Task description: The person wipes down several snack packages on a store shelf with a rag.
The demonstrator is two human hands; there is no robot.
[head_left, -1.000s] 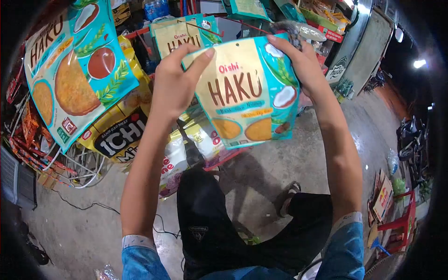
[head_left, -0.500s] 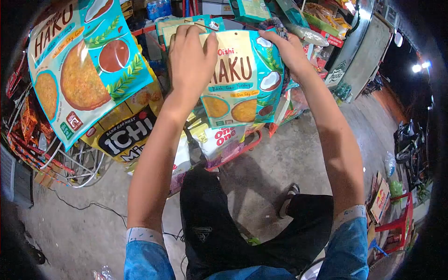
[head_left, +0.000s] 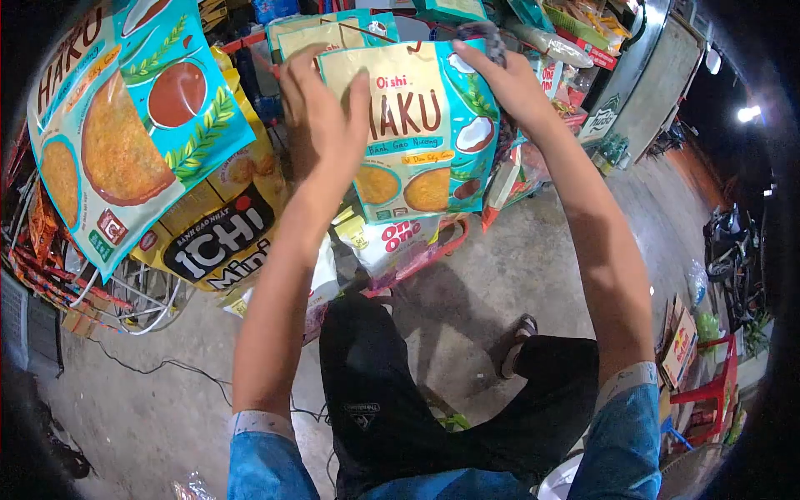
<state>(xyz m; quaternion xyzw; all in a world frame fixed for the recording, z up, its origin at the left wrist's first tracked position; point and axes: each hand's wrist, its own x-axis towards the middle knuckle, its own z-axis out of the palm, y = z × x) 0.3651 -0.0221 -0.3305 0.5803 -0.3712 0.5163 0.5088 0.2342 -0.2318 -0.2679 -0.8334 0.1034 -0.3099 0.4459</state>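
A beige and turquoise Haku rice cracker bag [head_left: 404,137] hangs upright in front of me. A small dark hook [head_left: 414,47] shows at the hole in its top edge. My right hand [head_left: 510,83] grips the bag's upper right edge, thumb on the front, other fingers hidden behind. Over the upper left corner, my left hand [head_left: 321,112] has its fingers apart, with the thumb close to the printed front. Similar bags [head_left: 292,37] show behind it. A dark knitted-looking bundle [head_left: 487,42] sits by my right thumb.
Another Haku bag [head_left: 137,125] hangs large at the left, over a yellow Ichi cracker bag [head_left: 221,229]. One One bags [head_left: 400,242] are lower down. A wire rack [head_left: 154,304] stands left. Cables [head_left: 167,364] cross the concrete floor. A red plastic chair [head_left: 708,400] is at the right.
The bag has shifted slightly up and left, and a hook now shows at its hole. My left hand has slid left and down from the top edge, its fingers spreading.
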